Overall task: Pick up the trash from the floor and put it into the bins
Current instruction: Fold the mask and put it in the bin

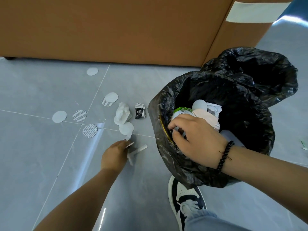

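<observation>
Nearest, my left hand pinches white paper strips off the grey tiled floor, just left of the black-lined round bin. My right hand grips pale scraps over that bin's rim, I judge to drop them in. Further left of the bin lie seven round white seals, one crumpled white tissue and one black wrapper.

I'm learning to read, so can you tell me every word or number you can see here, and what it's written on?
No text here can be read.
Black crumpled wrapper: white markings, too small and blurred to read.
Patterned round discs: only a printed pattern, no letters that can be made out.
Green package in the bin: no print can be made out.
Cardboard box: plain, with a blank white label.
</observation>
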The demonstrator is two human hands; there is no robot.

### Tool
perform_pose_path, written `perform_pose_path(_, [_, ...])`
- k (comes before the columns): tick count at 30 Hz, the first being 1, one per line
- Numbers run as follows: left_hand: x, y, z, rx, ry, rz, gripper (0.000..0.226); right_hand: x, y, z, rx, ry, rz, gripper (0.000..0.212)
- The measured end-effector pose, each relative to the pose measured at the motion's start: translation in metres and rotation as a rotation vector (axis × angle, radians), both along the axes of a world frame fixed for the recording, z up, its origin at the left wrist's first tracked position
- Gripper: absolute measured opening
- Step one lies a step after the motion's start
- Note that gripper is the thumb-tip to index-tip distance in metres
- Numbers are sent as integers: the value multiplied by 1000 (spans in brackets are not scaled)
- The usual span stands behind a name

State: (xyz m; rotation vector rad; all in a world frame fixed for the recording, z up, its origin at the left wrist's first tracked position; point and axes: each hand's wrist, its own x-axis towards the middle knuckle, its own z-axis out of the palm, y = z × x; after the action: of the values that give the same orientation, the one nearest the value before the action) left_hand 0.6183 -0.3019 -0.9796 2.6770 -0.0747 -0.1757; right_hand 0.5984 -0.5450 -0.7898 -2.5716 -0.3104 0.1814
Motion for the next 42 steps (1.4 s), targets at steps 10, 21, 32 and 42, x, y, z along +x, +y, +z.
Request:
perform_pose_path(10, [-78,10,72,-305,148,471,23,-34,2,27,-123,32,76,30])
perform_pose_path(21, [-119,28,263,-731,94,292,10,-32,44,148,-202,78,403,31])
perform_pose_path(32, [-184,62,409,-1008,-118,301,16,-84,140,251,539,205,264,21])
perform_pose_path(42, [-201,88,416,-903,-103,268,17,-108,138,235,797,235,-72,19])
